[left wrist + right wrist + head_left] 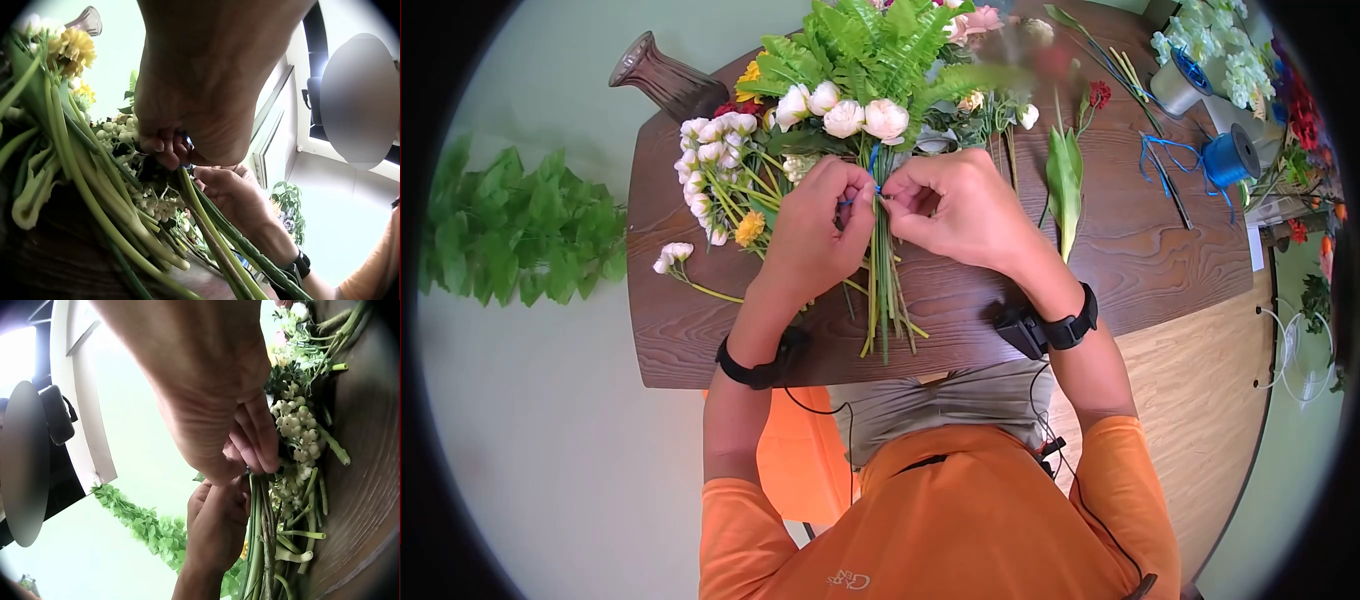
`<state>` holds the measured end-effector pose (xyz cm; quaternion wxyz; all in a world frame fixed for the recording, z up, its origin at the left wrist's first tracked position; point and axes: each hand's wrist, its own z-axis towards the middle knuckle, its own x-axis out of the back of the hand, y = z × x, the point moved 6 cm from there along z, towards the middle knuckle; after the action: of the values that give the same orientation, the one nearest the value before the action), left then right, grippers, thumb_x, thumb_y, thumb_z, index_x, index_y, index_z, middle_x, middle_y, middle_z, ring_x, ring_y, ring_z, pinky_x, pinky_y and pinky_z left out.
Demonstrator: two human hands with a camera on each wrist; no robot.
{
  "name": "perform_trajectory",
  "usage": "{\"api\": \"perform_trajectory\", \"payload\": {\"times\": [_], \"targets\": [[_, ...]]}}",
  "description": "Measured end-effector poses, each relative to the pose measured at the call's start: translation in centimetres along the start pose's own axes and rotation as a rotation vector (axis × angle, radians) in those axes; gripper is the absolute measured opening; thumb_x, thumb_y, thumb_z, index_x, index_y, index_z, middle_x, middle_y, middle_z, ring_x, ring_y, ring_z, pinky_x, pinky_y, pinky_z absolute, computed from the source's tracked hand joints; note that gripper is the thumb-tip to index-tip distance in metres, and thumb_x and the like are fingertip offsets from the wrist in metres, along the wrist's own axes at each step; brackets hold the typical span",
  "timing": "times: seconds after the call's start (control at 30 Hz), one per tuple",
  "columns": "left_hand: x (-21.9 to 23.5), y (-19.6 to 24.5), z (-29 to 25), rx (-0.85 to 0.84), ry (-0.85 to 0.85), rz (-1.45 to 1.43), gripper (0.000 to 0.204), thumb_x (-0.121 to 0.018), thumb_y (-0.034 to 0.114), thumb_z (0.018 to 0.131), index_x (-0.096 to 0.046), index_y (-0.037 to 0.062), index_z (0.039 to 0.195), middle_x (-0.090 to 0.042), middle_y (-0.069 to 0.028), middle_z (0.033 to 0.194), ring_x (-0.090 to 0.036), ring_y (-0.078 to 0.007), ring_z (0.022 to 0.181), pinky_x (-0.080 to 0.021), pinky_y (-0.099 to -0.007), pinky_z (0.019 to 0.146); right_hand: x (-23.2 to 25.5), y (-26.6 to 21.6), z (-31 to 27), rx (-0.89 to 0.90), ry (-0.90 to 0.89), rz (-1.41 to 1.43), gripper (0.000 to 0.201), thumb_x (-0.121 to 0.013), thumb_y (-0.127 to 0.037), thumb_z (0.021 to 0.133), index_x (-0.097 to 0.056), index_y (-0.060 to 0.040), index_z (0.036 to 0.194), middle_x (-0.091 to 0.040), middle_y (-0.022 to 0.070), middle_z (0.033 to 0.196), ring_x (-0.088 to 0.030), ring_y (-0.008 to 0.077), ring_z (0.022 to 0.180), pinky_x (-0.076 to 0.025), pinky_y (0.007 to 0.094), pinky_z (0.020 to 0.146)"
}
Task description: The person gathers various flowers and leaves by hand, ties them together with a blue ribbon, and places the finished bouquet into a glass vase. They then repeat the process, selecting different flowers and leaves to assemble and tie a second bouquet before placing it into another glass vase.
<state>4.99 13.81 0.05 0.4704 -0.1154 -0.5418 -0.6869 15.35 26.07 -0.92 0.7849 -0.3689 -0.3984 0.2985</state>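
A bunch of flowers lies on the dark wooden table (1120, 240), with green fern fronds (840, 50) and white blooms (843, 119) at its head. Its bundled stems (884, 300) point toward the person. Thin blue ribbon (874, 158) goes round the stems just below the blooms. My left hand (825, 225) pinches the ribbon from the left side of the stems. From the other side, my right hand (965, 210) pinches it too, the fingertips of both hands almost meeting. In the right wrist view the stems (256, 519) run down from the fingers, which mostly hide the ribbon.
A spool of blue ribbon (1230, 158) and another spool (1180, 82) stand at the table's right. Loose white flowers (710, 150) lie left of the bunch, and a broad-leaved stalk (1063, 185) lies right. A glass vase (665, 80) is at the back left.
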Motion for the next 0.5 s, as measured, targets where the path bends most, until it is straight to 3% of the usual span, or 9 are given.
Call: {"api": "perform_trajectory", "payload": {"times": [0.5], "targets": [[-0.01, -0.1, -0.09, -0.004, 0.004, -0.013, 0.007, -0.066, 0.003, 0.092, -0.06, 0.0007, 0.096, -0.057, -0.0089, 0.083, -0.056, -0.0188, 0.064, -0.046, -0.0311, 0.057, -0.09, -0.26, -0.21, 0.048, 0.044, -0.033, 0.012, -0.074, -0.01, 0.076, -0.071, 0.0009, 0.079, -0.07, 0.016, 0.068, -0.07, 0.0319, 0.06, -0.057, 0.0384, 0.06]]}}
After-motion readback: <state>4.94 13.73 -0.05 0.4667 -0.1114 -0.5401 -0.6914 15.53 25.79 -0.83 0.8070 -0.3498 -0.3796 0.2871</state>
